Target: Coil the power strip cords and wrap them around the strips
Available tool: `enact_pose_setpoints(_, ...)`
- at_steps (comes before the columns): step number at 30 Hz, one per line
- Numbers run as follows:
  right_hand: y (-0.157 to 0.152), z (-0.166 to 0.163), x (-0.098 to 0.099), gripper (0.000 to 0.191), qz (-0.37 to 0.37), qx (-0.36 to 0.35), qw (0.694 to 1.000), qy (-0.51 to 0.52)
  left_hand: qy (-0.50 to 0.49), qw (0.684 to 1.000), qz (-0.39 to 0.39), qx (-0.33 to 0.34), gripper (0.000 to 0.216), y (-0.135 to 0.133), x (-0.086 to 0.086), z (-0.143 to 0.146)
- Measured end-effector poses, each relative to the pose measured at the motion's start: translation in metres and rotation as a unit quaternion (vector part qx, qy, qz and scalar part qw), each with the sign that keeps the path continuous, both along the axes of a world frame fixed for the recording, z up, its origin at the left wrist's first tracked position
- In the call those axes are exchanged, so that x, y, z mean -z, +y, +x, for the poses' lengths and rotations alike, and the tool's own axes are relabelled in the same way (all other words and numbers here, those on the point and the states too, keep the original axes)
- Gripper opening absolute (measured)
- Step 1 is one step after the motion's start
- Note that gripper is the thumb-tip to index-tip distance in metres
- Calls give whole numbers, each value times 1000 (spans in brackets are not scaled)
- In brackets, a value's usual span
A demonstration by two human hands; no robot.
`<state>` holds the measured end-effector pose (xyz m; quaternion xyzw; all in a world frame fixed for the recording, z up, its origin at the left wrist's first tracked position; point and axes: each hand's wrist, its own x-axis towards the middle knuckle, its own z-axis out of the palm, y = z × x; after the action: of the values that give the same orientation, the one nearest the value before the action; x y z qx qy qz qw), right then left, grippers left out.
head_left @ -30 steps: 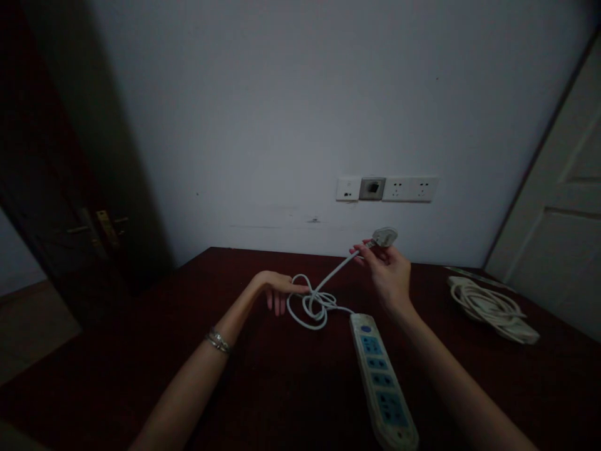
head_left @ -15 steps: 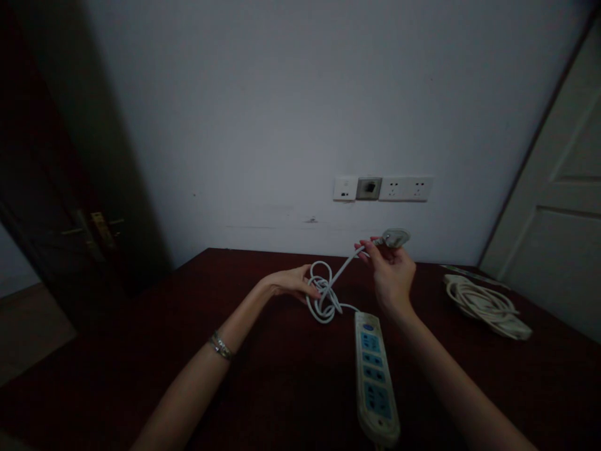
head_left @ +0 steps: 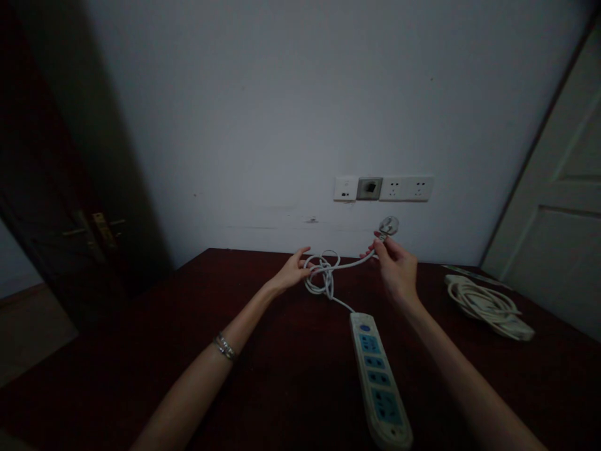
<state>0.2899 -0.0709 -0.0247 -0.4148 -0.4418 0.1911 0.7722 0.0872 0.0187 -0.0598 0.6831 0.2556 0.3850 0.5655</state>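
Note:
A white cord (head_left: pixel 330 287) hangs in loose, tangled loops between my hands. My left hand (head_left: pixel 292 274) grips the loops at their left side, with the index finger stretched out. In my right hand (head_left: pixel 395 266) the cord is pinched just below its plug (head_left: pixel 389 225), which points up near the wall. From the loops the cord runs down to a power strip (head_left: pixel 379 379) with blue socket panels and a blue oval switch. The strip lies lengthwise on the dark red table, between my forearms.
A second bundled white cord (head_left: pixel 483 304) with a power strip lies at the table's right. Wall sockets (head_left: pixel 406 188) sit above the table's back edge (head_left: pixel 253 252). A dark door with a brass handle (head_left: pixel 103 228) stands at left, a pale door (head_left: pixel 558 207) at right.
My left hand has lifted the loops slightly, and they hang more spread out. My right hand has turned the plug more upright. The power strip has shifted a little to the right and nearer.

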Motion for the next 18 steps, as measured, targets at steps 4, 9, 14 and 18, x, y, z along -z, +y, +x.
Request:
enact_pose_setpoints(4, 6, -1, 9, 37, -44, -119, 991, -28, -23, 999, 32, 6, 77, 9, 12, 2)
enact_pose_setpoints(9, 13, 2, 22, 42, -131, -182, 960, -168, -60, 998, 31, 1, 71, 17, 20, 1)
enact_pose_setpoints(14, 14, 0, 34, 39, -213, -209, 891, -344, -75, 997, 16, 6, 68, 16, 19, 0)
enact_pose_setpoints(18, 11, -4, 37, 35, -226, -205, 851, -427, -75, 997, 12, 20, 67, 10, 15, 2)
